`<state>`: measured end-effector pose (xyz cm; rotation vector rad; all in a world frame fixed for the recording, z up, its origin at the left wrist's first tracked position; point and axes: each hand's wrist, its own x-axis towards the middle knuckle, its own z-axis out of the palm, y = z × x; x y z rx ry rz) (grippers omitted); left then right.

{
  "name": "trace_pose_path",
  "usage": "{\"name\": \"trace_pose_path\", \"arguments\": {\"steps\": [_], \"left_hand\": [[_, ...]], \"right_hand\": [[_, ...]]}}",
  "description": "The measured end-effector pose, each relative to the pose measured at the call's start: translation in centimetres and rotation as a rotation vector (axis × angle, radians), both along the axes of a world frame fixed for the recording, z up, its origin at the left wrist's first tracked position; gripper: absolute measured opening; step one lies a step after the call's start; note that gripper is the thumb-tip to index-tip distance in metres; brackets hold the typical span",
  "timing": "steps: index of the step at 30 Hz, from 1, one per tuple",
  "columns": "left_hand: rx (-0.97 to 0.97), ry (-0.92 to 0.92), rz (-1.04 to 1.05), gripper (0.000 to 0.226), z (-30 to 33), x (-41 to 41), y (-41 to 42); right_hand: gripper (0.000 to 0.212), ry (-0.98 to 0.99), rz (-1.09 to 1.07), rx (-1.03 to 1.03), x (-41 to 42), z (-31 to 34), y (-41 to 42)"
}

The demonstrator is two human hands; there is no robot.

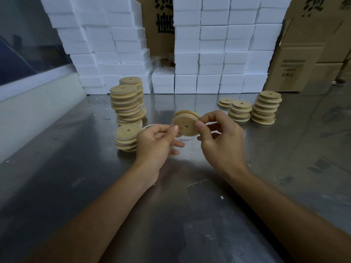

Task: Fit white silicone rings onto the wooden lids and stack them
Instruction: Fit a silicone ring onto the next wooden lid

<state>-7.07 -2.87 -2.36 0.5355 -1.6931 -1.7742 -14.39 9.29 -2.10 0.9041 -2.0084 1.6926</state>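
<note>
A round wooden lid [185, 125] with a centre hole is held upright above the steel table, a whitish silicone ring showing around its groove. My left hand [157, 142] pinches its left edge and my right hand [221, 138] pinches its right edge. Loose clear-white rings [182, 138] lie on the table under the lid. A short stack of ringed lids [126, 137] stands just left of my left hand. Taller stacks [125, 103] rise behind it. Three stacks of plain lids [266, 108] stand at the right.
The steel table [171, 205] spreads toward me. White foam boxes [209, 54] are piled along the back, with cardboard cartons [307, 54] at the right. A pale wall ledge [38, 103] runs along the left. Glass jars [161, 61] sit between the foam piles.
</note>
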Motion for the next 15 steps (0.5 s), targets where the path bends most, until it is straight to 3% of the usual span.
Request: {"name": "trace_pose_path", "arguments": {"steps": [2,4,11,15], "left_hand": [[0.191,0.021,-0.063,0.007,0.38,0.10,-0.05],[0.259,0.038,-0.078,0.007,0.65,0.14,-0.04],[0.343,0.054,-0.124,0.007,0.92,0.35,0.24],[0.275,0.025,-0.182,0.010,0.87,0.41,0.28]], "right_hand": [[0.015,-0.063,0.021,-0.040,0.04,0.15,-0.07],[0.015,-0.141,0.046,-0.085,0.07,0.31,-0.15],[0.011,-0.306,0.149,-0.034,0.58,-0.04,-0.44],[0.012,-0.347,0.200,0.015,0.64,0.06,-0.31]]}}
